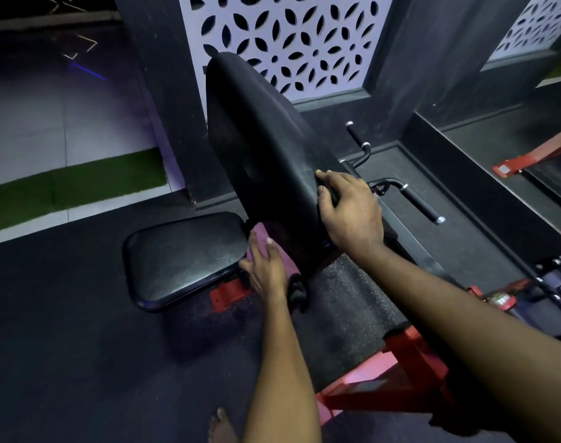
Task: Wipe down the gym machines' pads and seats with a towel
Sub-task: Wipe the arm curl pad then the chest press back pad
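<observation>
A black padded backrest (263, 139) tilts up in the middle of the view, with a black seat pad (183, 257) below it to the left. My left hand (268, 266) presses a pink towel (261, 236) with straight fingers against the backrest's lower end, by the seat's right edge. The towel's dark end hangs down at the wrist. My right hand (349, 209) grips the backrest's right edge, fingers curled over it.
The machine has a red frame (397, 372) at the lower right and black handles (423, 206) behind the backrest. A patterned white wall panel (288, 36) stands behind. Dark rubber floor (81, 346) spreads to the left. A bare foot (221, 426) shows at the bottom.
</observation>
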